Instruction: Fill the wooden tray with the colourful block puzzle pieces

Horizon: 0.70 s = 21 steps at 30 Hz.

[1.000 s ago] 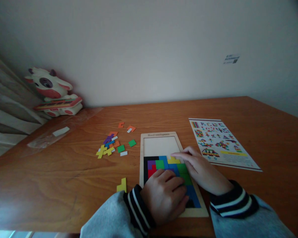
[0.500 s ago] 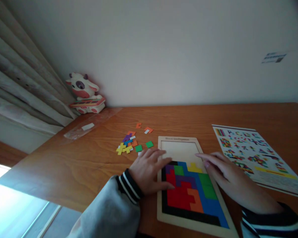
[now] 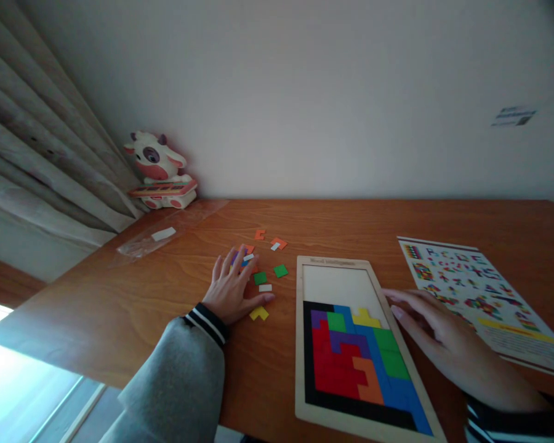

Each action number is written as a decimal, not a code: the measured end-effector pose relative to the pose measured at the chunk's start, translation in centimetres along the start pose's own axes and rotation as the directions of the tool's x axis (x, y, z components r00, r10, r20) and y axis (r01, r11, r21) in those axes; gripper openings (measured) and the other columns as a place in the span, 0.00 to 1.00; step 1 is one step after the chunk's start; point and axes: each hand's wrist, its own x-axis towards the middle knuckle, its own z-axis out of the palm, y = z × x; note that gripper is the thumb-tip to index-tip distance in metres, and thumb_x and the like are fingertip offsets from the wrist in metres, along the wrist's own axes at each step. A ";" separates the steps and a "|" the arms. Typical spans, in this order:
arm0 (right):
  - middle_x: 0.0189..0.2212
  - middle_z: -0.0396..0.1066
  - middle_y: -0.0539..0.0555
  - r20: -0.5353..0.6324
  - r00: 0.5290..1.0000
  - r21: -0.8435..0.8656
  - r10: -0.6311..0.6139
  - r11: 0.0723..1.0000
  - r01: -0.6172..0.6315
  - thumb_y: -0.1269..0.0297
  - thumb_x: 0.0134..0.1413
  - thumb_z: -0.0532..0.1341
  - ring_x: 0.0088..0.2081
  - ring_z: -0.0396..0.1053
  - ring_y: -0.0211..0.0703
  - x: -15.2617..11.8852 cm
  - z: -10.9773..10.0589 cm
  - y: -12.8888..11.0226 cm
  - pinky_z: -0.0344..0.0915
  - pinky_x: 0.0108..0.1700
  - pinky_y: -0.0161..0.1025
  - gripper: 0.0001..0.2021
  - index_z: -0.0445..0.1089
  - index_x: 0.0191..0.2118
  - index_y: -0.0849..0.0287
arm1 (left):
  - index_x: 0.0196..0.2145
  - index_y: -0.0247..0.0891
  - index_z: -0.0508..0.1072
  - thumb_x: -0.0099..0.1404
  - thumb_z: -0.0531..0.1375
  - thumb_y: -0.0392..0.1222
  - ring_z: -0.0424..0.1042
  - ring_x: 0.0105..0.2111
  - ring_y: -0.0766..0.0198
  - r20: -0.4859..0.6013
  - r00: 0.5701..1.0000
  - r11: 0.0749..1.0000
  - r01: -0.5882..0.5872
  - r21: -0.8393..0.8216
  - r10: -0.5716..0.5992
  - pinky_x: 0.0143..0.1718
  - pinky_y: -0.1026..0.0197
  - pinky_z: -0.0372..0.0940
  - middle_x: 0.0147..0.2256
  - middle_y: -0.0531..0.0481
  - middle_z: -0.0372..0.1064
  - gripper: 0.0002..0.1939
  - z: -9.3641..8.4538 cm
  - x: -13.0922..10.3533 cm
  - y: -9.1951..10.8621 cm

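My left hand (image 3: 231, 288) lies palm down with fingers spread over the loose puzzle pieces, hiding several of them. By its thumb is a yellow piece (image 3: 259, 314); green pieces (image 3: 281, 271) and a white piece (image 3: 265, 288) lie just to the right. A wooden puzzle board (image 3: 300, 357) sits between my hands. Coloured blocks fill its nearer part, including a yellow piece (image 3: 365, 318) at the upper edge of the filled area; its far part shows bare pale wood. My right hand (image 3: 436, 320) rests at the board's right edge, fingers stretched out and holding nothing.
A printed pattern sheet (image 3: 477, 277) lies to the right of the board. Orange pieces (image 3: 260, 234) are scattered farther back. At the back left stand a cow toy (image 3: 161, 172) with a keyboard and, before it, a clear plastic bag (image 3: 143, 246). A curtain hangs at left.
My left hand has moved left from the board onto the loose pieces. A yellow piece now lies nearer me by the thumb. My right hand has shifted slightly off the board's rim.
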 end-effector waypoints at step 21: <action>0.50 0.70 0.58 -0.021 1.000 0.020 -0.005 1.000 0.005 0.50 0.65 0.51 0.52 0.69 0.54 -0.1 0.4 -0.3 0.66 0.54 0.53 0.18 0.67 0.52 0.52 | 0.54 0.37 0.71 0.69 0.55 0.55 0.63 0.60 0.50 -0.067 0.990 0.957 -0.138 -0.256 0.124 0.61 0.45 0.60 0.60 0.39 0.63 0.24 1.4 1.8 -2.2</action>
